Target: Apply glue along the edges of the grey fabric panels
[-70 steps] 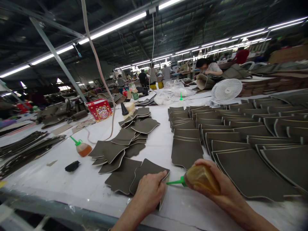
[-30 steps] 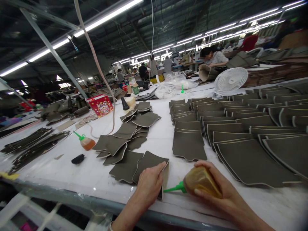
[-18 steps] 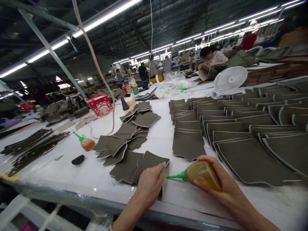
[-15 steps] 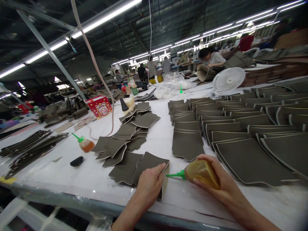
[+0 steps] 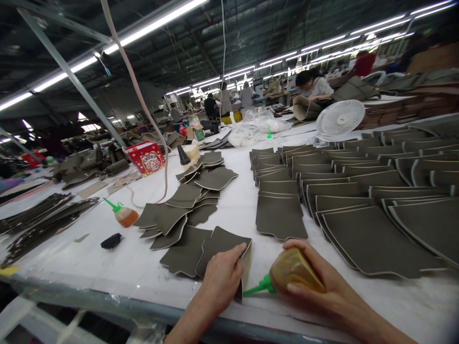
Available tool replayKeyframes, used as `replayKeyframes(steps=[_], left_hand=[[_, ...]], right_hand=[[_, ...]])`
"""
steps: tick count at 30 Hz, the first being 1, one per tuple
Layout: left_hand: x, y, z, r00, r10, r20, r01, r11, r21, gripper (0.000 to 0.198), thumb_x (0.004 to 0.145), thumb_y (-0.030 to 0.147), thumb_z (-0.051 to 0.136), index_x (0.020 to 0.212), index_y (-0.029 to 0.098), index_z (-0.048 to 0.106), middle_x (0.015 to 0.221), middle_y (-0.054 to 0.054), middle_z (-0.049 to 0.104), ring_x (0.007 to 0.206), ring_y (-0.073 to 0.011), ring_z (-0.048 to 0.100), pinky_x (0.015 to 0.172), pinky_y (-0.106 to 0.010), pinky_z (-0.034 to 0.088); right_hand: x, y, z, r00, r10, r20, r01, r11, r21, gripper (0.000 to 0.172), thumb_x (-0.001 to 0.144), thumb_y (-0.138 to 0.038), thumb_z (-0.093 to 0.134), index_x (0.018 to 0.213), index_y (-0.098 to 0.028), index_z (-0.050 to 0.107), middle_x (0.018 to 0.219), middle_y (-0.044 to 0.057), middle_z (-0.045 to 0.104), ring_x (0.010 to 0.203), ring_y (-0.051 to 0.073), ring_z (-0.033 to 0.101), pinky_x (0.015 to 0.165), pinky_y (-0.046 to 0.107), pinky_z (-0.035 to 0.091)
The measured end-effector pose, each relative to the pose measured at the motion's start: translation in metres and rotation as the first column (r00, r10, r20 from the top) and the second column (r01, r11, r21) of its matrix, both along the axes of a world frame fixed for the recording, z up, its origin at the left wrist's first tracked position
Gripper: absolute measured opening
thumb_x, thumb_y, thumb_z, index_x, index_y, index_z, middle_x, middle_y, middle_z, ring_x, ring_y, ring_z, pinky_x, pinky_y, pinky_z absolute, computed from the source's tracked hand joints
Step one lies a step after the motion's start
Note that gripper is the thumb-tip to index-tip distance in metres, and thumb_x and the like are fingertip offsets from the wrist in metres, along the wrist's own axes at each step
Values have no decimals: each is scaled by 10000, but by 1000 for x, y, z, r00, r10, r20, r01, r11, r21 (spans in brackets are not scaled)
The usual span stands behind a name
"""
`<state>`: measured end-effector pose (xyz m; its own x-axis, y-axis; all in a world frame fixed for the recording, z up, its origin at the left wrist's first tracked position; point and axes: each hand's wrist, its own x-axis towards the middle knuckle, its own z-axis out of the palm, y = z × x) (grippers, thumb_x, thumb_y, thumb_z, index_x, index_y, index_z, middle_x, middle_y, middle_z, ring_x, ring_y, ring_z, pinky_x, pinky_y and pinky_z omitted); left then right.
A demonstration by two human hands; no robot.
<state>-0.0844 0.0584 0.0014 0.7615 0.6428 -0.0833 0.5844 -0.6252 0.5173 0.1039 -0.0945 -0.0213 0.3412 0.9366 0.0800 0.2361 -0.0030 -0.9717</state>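
Observation:
My left hand (image 5: 225, 272) is on a dark olive leather-like piece (image 5: 220, 243), its index finger along the right edge, where a pale underside strip shows. The fingers under the edge are partly hidden. My right hand (image 5: 321, 279) is wrapped round a squeeze bottle (image 5: 296, 272) of yellowish-brown liquid, tilted with its green nozzle (image 5: 260, 286) pointing left. The nozzle tip lies at the lower end of that strip; whether it touches, I cannot tell. Overlapping loose pieces (image 5: 172, 217) lie just beyond my left hand.
Rows of similar pieces (image 5: 344, 196) fill the right of the white table (image 5: 118, 267). On the left are a second bottle (image 5: 125, 216), a black scrap (image 5: 111, 241), dark strips (image 5: 46, 224) and a red box (image 5: 146, 158). A white fan (image 5: 340, 119) stands behind; people work farther back.
My right hand has drawn the bottle's nozzle down toward me along the strip, from near its upper part to its lower end. My left hand stays on the piece.

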Motion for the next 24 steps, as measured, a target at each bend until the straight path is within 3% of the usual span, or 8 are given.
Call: replayKeyframes(steps=[3, 6, 11, 18, 24], left_hand=[[1, 0, 2, 1000, 0, -11, 0, 1000, -4, 480, 912, 212, 376, 1353, 211, 565, 1319, -28, 631, 1190, -238, 614, 1019, -323, 479], [1, 0, 2, 1000, -4, -23, 4, 1000, -11, 487, 903, 201, 372, 1348, 209, 570, 1314, -27, 635, 1193, -232, 611, 1027, -316, 469], [2, 3, 0, 999, -19, -30, 19, 1000, -5, 503, 899, 193, 373, 1367, 250, 549, 1308, -12, 640, 1185, -215, 617, 1021, -298, 467], [6, 6, 1, 998, -42, -41, 42, 999, -15, 516, 885, 183, 377, 1367, 250, 550, 1312, -22, 635, 1182, -233, 619, 1015, -323, 470], [5, 6, 0, 998, -35, -43, 35, 999, -14, 518, 888, 190, 378, 1371, 276, 543, 1309, -7, 638, 1167, -228, 629, 1000, -317, 478]], right_hand=[[6, 3, 1, 997, -57, 52, 57, 998, -1, 533, 823, -534, 666, 1232, -271, 448, 1001, 11, 611, 840, 213, 625, 748, 299, 517], [13, 5, 1, 969, -181, 166, 170, 982, 80, 524, 822, -546, 671, 1217, -273, 461, 1159, 36, 568, 976, 234, 606, 865, 326, 497], [14, 5, 2, 989, -45, 137, 44, 999, 10, 517, 846, -530, 659, 1245, -288, 436, 1052, 17, 596, 869, 216, 624, 764, 308, 522], [27, 15, 3, 930, -228, 288, 189, 969, 157, 486, 849, -533, 667, 1225, -306, 458, 1173, 23, 545, 971, 226, 595, 844, 336, 495], [26, 11, 2, 954, -150, 258, 129, 987, 95, 482, 859, -532, 663, 1229, -318, 440, 1133, 11, 554, 931, 209, 601, 811, 316, 505]])
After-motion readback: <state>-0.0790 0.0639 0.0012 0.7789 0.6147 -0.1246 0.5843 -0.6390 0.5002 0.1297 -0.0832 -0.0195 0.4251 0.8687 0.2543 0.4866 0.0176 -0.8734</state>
